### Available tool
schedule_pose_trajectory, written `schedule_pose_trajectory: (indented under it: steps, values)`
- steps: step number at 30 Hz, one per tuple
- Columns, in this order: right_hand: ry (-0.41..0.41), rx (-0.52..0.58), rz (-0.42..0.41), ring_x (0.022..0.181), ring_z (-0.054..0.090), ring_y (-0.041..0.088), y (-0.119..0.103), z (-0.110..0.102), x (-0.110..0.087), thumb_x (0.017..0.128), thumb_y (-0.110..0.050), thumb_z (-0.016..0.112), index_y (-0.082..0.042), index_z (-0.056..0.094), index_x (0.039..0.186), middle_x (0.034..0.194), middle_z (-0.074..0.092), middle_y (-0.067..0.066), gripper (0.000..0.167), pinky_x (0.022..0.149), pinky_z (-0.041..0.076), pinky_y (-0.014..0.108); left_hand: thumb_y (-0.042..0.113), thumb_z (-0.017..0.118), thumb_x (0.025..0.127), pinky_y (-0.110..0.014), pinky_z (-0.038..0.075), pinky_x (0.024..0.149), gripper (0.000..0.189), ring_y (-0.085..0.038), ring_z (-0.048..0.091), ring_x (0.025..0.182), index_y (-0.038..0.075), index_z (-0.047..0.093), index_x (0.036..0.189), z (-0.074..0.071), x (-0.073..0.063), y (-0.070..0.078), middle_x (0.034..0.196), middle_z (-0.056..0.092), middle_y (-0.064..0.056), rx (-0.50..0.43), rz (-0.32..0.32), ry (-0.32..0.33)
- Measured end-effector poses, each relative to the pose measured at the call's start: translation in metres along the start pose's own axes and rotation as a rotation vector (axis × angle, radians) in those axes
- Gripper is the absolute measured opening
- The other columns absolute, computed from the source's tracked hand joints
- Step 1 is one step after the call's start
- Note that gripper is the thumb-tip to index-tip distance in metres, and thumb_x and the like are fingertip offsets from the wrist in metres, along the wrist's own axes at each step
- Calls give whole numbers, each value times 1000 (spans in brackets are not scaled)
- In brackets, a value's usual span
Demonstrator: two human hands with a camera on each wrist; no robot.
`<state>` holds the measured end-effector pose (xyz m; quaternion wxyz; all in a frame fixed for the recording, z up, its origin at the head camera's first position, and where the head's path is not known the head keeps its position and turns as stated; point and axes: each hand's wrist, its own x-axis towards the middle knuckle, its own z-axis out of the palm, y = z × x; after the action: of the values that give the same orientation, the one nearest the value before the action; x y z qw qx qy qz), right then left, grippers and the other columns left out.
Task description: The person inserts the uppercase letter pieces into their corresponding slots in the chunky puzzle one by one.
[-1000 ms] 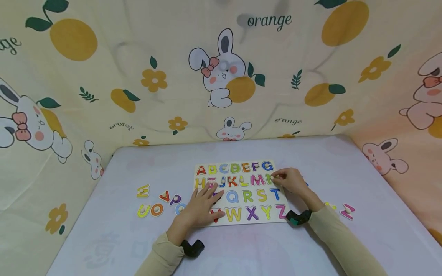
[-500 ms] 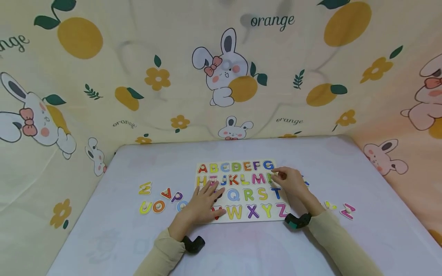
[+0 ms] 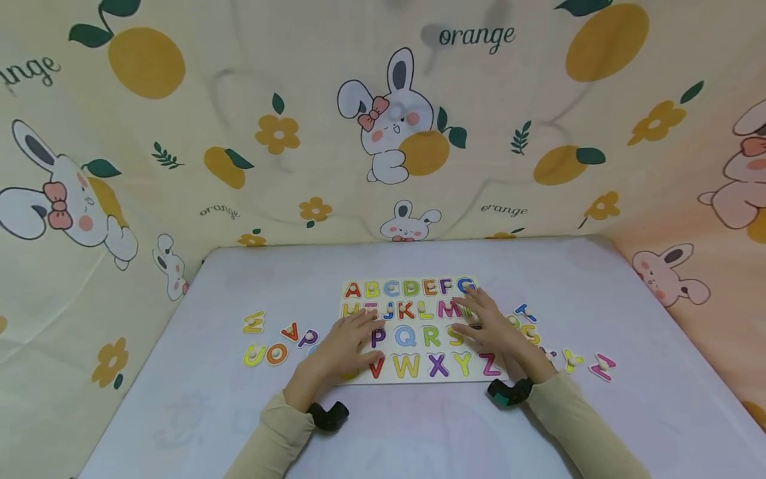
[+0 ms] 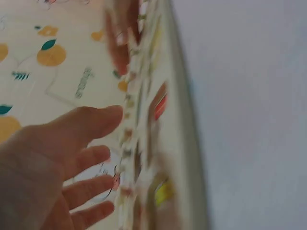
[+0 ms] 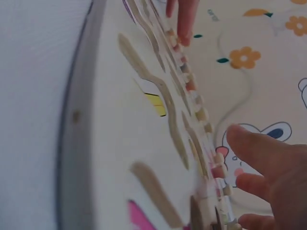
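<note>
Gap between fingertips of left hand [image 3: 342, 346] and right hand [image 3: 493, 327], above middle of letter board [image 3: 419, 336]; knobs [image 5: 203, 114] jut along upper rows, obstructing low sweep. Outward of left fingers: loose letters [image 3: 277, 354]. Outward of right fingers: scattered pieces [image 3: 572, 360]. Beyond fingertips: tabletop [image 3: 419, 426] strip, passable until printed cloth [image 3: 323, 176]. Nearer than fingers: passage flanked by wrist devices [image 3: 328, 417].

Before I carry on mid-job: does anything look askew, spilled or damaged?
I see nothing spilled or damaged. Beside the letter board, some loose letters lie askew: the yellow W on its side, the blue T tilted, the pink Z turned like an N.
</note>
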<state>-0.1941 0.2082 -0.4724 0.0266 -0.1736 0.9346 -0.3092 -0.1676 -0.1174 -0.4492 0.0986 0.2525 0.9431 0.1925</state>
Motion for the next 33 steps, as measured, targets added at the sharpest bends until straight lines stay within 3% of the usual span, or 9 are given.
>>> schedule_pose_trajectory:
  steps: [9,15,20,25,28,33]
  values:
    - [-77,-12,-10,147,4,52,3,5,-2,89,-38,64,-9,39,147,159,15,28,69,116,2,69,30,64,92,-52,38,112,48,-31,51,132,14,54,137,-26,-13,-24,139,57,-10,-204,-102,152]
    - [-87,-4,-4,148,2,50,6,5,-2,90,-41,63,-11,37,149,160,15,25,71,117,0,67,24,63,93,-49,48,100,44,-25,61,109,11,56,135,-39,-21,-44,119,66,-9,-263,-102,231]
    - [-87,-4,-9,148,2,50,9,5,-2,91,-39,63,-10,36,149,160,15,25,70,117,0,67,18,65,92,-45,51,91,40,-20,61,95,6,59,130,-49,-33,-65,103,68,-8,-290,-72,313]
    - [-89,-5,3,148,1,50,9,4,-2,90,-39,63,-10,36,149,160,15,25,70,117,0,67,14,67,90,-24,51,76,34,-6,53,80,3,65,122,-55,-53,-90,87,63,-4,-304,-94,370]
    - [-88,-5,2,148,2,50,7,4,-1,90,-40,62,-10,37,148,160,15,25,70,117,0,67,13,69,88,-18,46,68,30,-2,48,73,2,68,116,-54,-65,-103,79,58,-2,-322,-105,373]
    - [-89,6,-12,148,2,51,5,4,-1,91,-38,62,-9,38,148,159,16,27,69,117,0,67,15,70,87,-18,38,57,24,0,43,66,1,72,106,-51,-80,-119,71,52,1,-334,-112,361]
